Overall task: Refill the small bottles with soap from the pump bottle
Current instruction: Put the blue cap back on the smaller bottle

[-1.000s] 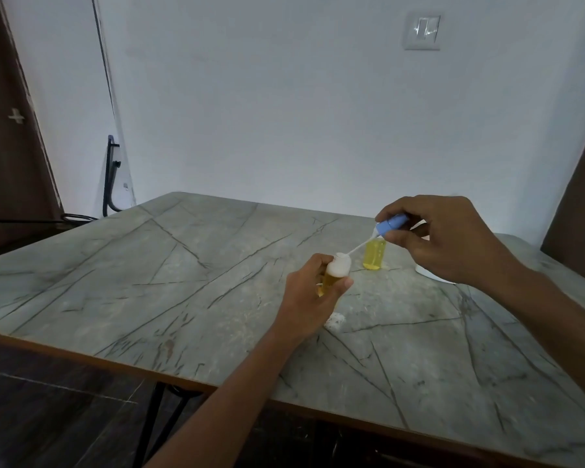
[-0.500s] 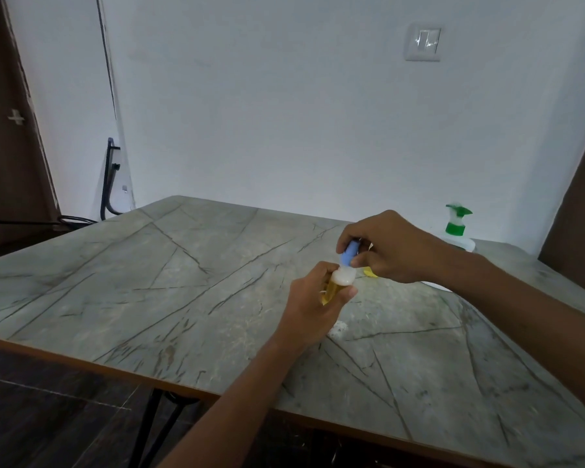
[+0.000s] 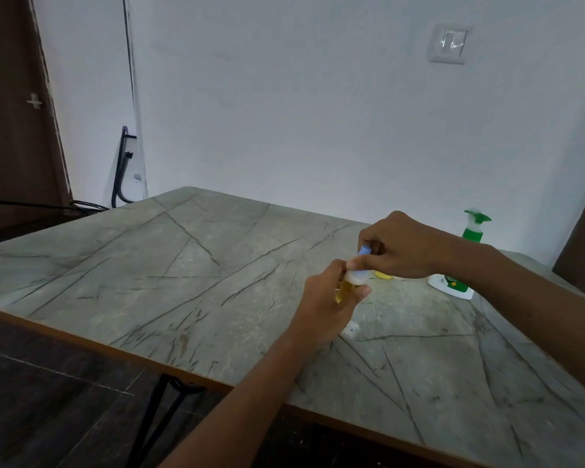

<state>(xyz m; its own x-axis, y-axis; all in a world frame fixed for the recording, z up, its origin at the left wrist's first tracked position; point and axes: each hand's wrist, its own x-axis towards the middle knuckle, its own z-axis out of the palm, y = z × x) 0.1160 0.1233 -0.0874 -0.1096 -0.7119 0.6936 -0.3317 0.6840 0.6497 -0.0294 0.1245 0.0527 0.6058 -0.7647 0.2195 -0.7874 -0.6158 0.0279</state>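
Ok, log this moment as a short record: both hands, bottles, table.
left hand: grips a small bottle of yellow soap, tilted
right hand: pinches the blue cap at that bottle's top
second small bottle: on the table, mostly hidden behind the right hand
pump bottle: upright, far right, green pump head
table: grey, veined top

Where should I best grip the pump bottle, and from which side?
Probably the wide white body of the pump bottle, from the near side, with the right hand once it frees the blue cap. The bottle stands upright, and its body is broader and steadier than the thin green neck.
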